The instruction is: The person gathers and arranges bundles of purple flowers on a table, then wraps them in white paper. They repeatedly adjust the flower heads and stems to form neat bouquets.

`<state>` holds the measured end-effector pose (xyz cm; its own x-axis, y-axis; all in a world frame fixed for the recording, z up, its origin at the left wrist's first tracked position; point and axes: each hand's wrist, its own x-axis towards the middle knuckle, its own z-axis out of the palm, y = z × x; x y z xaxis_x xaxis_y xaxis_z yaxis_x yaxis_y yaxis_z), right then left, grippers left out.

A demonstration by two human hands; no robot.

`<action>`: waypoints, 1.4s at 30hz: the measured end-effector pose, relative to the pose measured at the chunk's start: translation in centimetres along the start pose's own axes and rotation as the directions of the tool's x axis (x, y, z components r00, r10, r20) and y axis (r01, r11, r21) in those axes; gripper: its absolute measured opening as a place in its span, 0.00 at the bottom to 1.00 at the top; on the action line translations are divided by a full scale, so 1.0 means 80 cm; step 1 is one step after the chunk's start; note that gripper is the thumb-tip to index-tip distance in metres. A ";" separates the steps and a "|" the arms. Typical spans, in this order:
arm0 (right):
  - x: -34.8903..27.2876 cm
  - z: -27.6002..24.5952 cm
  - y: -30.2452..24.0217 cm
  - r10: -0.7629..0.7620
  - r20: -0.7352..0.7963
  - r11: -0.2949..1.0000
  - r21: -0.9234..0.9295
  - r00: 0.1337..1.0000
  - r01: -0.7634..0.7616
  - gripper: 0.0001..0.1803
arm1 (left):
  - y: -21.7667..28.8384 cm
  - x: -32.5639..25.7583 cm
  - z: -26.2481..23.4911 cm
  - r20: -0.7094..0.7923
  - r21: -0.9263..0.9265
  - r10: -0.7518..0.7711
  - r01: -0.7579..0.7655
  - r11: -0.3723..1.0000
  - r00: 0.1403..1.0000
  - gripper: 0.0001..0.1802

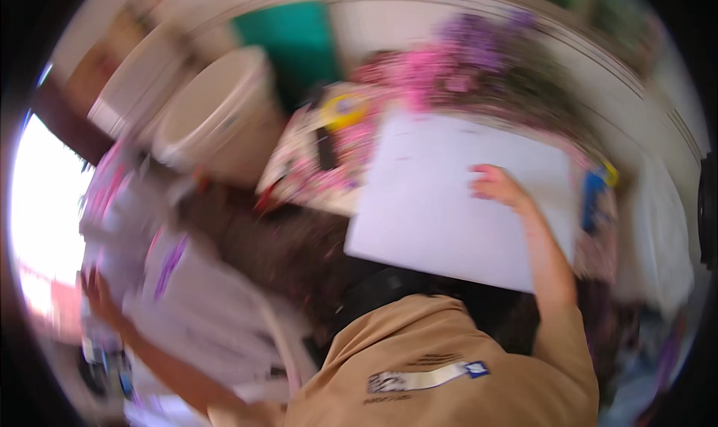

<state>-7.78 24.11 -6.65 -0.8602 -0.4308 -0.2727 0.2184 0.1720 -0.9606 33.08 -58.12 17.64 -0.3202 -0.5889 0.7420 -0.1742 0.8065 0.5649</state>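
Note:
My right hand (pixel 499 188) is over a large white sheet (pixel 441 203), a flat piece of paper or board on the worktable in front of me. Its fingers point left and look apart, with nothing seen in them. I cannot tell whether it touches the sheet. Far out to the left, my left hand (pixel 101 298) is raised with spread fingers and nothing in it. Beside that hand lies a pile of whitish wrapped sheets or bags (pixel 202 315) with purple and pink strips. Motion blur smears much of the view.
Pink and purple flowers (pixel 456 57) with stems lie behind the sheet. A yellow tape roll (pixel 344 111) and a dark object (pixel 326 149) sit among petals at its left. White buckets (pixel 217 113) stand farther left. A blue object (pixel 593 199) and a white bag (pixel 658 232) are rightward.

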 end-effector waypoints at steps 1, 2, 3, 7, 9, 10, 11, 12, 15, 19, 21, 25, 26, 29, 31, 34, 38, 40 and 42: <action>-0.012 -0.003 0.011 -0.026 -0.005 0.997 0.067 1.000 0.027 0.32 | 0.079 -0.022 0.082 0.108 -0.255 -0.008 0.036 0.966 0.994 0.30; -0.021 0.016 0.015 -0.047 0.076 0.998 0.055 0.996 0.043 0.32 | 0.039 0.000 0.095 0.163 -0.344 -0.029 0.084 0.935 0.986 0.31; -0.044 0.043 0.012 0.005 0.047 0.995 0.096 0.999 -0.010 0.32 | 0.085 -0.037 0.147 0.248 -0.312 0.086 -0.004 0.950 0.965 0.31; -0.137 0.053 0.015 -0.017 0.003 0.998 0.066 1.000 0.016 0.30 | 0.292 -0.223 0.345 0.625 -0.582 0.339 0.131 0.802 0.703 0.27; -0.188 0.033 0.038 -0.033 0.038 0.992 0.127 0.999 0.028 0.24 | 0.310 -0.287 0.460 0.800 -0.555 0.445 0.211 0.805 0.403 0.22; -0.223 0.020 0.051 -0.032 0.023 0.982 0.187 0.999 0.027 0.21 | 0.334 -0.332 0.514 0.816 -0.570 0.498 0.270 0.776 0.293 0.22; -0.261 0.020 0.067 -0.034 0.013 0.966 0.255 0.999 0.030 0.19 | 0.380 -0.362 0.541 0.821 -0.569 0.544 0.323 0.756 0.175 0.21; -0.297 0.018 0.083 0.015 -0.068 0.947 0.320 0.998 0.008 0.19 | 0.425 -0.386 0.556 0.817 -0.563 0.571 0.318 0.762 0.078 0.21; -0.389 0.011 0.172 0.213 -0.291 0.835 0.550 0.933 -0.019 0.19 | 0.569 -0.487 0.574 0.773 -0.574 0.631 0.350 0.740 -0.065 0.17; -0.427 0.032 0.372 0.650 -0.605 0.571 0.788 0.461 0.229 0.21 | 0.665 -0.603 0.618 0.659 -0.625 0.711 0.348 0.698 -0.243 0.17; -0.427 0.048 0.485 0.808 -0.545 0.487 0.831 0.224 0.270 0.20 | 0.691 -0.658 0.624 0.667 -0.617 0.689 0.307 0.725 -0.285 0.16; -0.429 0.075 0.662 0.882 -0.467 0.459 0.882 0.067 0.107 0.17 | 0.689 -0.712 0.611 0.642 -0.767 0.764 -0.038 0.641 -0.063 0.09; -0.424 0.074 0.667 0.900 -0.435 0.434 0.900 0.015 0.038 0.18 | 0.681 -0.708 0.608 0.655 -0.756 0.754 -0.047 0.653 -0.055 0.08; -0.424 0.073 0.739 0.889 -0.428 0.431 0.902 -0.160 -0.017 0.25 | 0.680 -0.705 0.616 0.648 -0.762 0.760 -0.038 0.646 -0.050 0.07; -0.419 0.067 0.768 0.853 -0.476 0.506 0.855 -0.212 0.114 0.29 | 0.685 -0.713 0.619 0.618 -0.786 0.785 -0.057 0.616 -0.047 0.07; -0.416 0.040 0.775 0.880 -0.351 0.414 0.897 -0.319 0.155 0.36 | 0.691 -0.717 0.622 0.604 -0.795 0.795 -0.111 0.596 -0.061 0.07; -0.416 -0.003 0.740 0.972 -0.219 0.230 0.963 -0.088 0.139 0.47 | 0.690 -0.707 0.616 0.638 -0.769 0.763 -0.150 0.622 -0.106 0.07; -0.427 -0.026 0.739 0.985 -0.035 0.040 0.999 0.167 -0.024 0.49 | 0.689 -0.709 0.619 0.596 -0.800 0.798 -0.146 0.581 -0.093 0.07; -0.418 -0.041 0.721 0.956 -0.136 0.140 0.990 0.261 0.005 0.51 | 0.689 -0.710 0.618 0.582 -0.810 0.809 -0.137 0.570 -0.076 0.07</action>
<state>32.03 51.34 -52.75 -0.0785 0.1725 -0.9819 0.4822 -0.8555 -0.1888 -4.41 22.33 -11.20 -0.6589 0.7277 0.1907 0.6989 0.4983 0.5130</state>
